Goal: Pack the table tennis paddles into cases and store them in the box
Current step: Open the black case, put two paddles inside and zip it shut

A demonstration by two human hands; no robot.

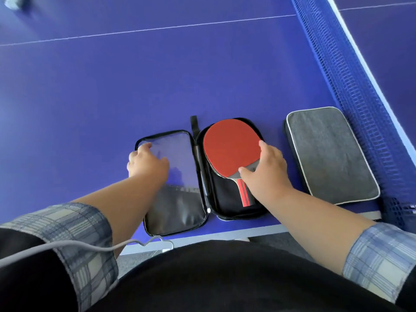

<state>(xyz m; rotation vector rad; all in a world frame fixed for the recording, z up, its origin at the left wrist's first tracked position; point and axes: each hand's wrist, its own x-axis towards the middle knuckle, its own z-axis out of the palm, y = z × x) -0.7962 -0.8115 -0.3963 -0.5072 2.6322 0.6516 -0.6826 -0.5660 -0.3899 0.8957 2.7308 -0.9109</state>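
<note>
Here, centre frame, the right hand [265,170] loosely steadies the red paddle [231,147] inside the open case [227,203]; the left hand [146,162], spread flat, pins its lid [177,208] down.

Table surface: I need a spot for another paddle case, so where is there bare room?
The blue table is bare beyond the open case, up to the white line, and left of the left hand. The near edge is crowded: the right hand on the red paddle, the grey case against the net.
</note>
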